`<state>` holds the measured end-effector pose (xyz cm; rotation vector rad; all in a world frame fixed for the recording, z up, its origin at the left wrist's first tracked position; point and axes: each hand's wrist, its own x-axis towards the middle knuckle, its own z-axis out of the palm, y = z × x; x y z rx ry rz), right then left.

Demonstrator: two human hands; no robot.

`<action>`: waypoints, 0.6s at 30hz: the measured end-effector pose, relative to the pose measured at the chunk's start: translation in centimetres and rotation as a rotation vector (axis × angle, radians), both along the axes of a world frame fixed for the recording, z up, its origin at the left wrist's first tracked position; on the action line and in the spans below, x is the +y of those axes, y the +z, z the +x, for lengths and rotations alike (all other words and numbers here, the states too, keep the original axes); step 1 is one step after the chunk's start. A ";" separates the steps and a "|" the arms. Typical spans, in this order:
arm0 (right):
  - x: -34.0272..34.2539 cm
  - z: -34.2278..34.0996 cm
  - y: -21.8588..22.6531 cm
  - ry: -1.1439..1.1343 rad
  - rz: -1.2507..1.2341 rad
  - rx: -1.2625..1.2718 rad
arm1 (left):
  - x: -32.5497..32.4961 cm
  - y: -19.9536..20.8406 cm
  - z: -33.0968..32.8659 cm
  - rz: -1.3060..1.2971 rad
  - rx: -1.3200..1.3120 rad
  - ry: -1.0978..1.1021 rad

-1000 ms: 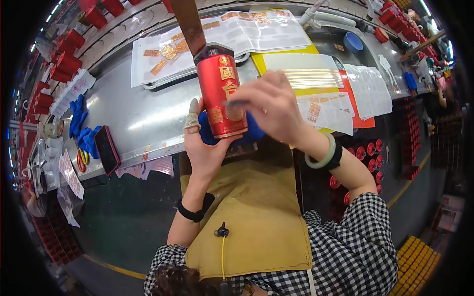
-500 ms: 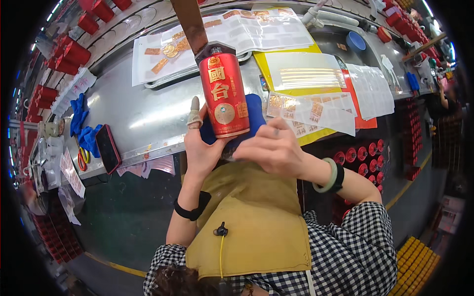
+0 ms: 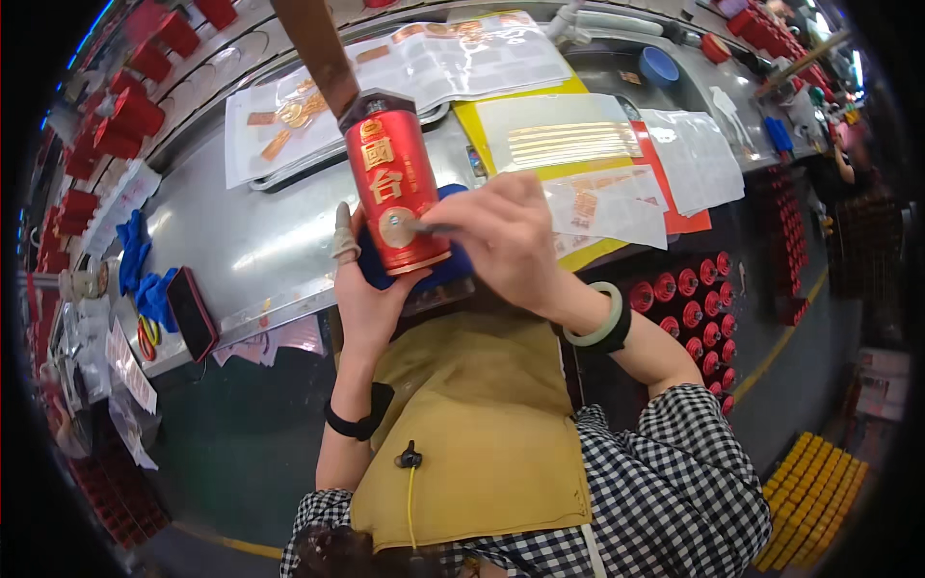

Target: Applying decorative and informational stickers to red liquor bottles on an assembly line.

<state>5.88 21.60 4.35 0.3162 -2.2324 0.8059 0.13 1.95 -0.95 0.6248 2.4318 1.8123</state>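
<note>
Dark workshop floor [image 3: 231, 433] spreads beneath the long metal tabletop [image 3: 231, 231] where I work in a tan apron [image 3: 472, 472]. Yellow pieces [image 3: 814, 491] are ranked in a block at lower right, and red round-topped pieces [image 3: 711, 335] stand in rows below the edge to my right. On the far side, white sheets [image 3: 462, 72] bearing gold pieces [image 3: 297, 114] lie over a metal tray [image 3: 289, 177].

Held before me, near the tabletop's front edge, a red bottle [image 3: 383, 159] leans slightly, its neck at a dark bracket [image 3: 404, 102] on a brown bar [image 3: 313, 43]; its opaque wall hides whatever is inside. Judging by its front, gold lettering and a round gold seal [image 3: 393, 231] are already in place; whether its other sides are finished, I cannot tell. Plenty of gold pieces remain on the sheets.

My hands are both occupied: the left hand [image 3: 371, 303] grasps the bottle by its base, while the right hand [image 3: 501, 236] pinches a slim dark tool [image 3: 438, 228], its tip at the seal's edge, contact unclear. A blue bowl [image 3: 659, 65] sits at far right, its contents, if any, too small to read.
</note>
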 end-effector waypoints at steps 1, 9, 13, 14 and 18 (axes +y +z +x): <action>-0.6 0.4 -0.4 0.065 -0.068 -0.053 | -0.1 -0.6 0.0 -0.017 0.023 0.001; 0.4 4.9 -0.1 -0.024 -0.596 -0.373 | 0.4 -0.2 0.4 -0.092 0.153 0.048; 4.0 7.1 -0.1 -0.238 -0.395 -0.404 | 1.0 3.0 1.5 -0.287 0.417 0.053; 4.7 7.5 0.6 -0.366 -0.453 -0.525 | 1.3 2.9 1.5 -0.219 0.422 0.018; 12.1 7.7 -0.6 -0.625 -0.148 -0.631 | 1.6 2.6 1.3 -0.163 0.335 0.084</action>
